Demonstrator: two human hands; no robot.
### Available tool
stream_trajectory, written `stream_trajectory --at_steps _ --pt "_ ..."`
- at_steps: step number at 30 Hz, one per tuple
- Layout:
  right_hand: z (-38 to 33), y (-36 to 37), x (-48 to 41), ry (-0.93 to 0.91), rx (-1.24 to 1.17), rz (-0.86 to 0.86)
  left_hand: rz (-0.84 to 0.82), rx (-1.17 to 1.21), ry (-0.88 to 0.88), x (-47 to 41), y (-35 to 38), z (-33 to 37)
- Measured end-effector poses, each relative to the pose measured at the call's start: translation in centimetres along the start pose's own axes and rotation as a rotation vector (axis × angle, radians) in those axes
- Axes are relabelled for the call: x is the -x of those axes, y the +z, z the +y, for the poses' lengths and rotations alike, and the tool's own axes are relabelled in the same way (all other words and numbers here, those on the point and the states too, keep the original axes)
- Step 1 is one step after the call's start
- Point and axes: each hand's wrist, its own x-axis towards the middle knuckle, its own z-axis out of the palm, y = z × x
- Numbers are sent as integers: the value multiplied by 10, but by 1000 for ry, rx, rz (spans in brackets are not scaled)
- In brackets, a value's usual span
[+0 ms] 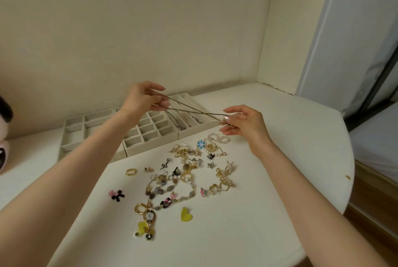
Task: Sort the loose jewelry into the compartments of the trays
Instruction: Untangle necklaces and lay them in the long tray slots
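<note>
A thin chain necklace [189,108] is stretched taut between my two hands above the trays. My left hand [142,98] pinches one end over the middle tray [131,151]; my right hand [243,123] pinches the clasp end over the front corner of the long-slot tray [193,131]. That tray holds several chains [185,119] in its slots. A third tray [71,135] with larger cells lies at the left. A pile of loose jewelry [189,167] lies on the white table in front of the trays: a beaded necklace [172,189], a gold oval ring [131,172], a blue flower [200,144], a yellow heart [185,215].
A pink and black bow [117,195] lies apart at the left. A plush toy [4,133] sits at the far left edge. The table's rounded edge [351,169] falls off at the right, beside a bed [379,141]. Walls close the back corner.
</note>
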Motion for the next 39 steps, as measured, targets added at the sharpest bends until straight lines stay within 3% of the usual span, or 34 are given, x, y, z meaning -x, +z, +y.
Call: stream_trajectory --at_steps 4,12,15,18,21,29,39 --pt "1 0 -1 -54 67 100 -24 -90 -40 -27 0 -3" --pt "-5 -2 -9 -86 140 210 -270 -232 -205 -93 -3 -1" --pt "-6 -1 -15 -80 210 238 -353 -124 -283 -113 -4 -3" --pt "-9 6 -25 -74 278 207 -299 9 -289 -131 3 -9" --pt "-8 15 -41 -86 385 184 -197 -9 -228 -146 17 -17" --pt "12 35 -71 -130 681 144 -11 -309 -26 -173 51 -41" --pt "28 41 -78 -145 726 112 29 -706 115 -176 62 -58"
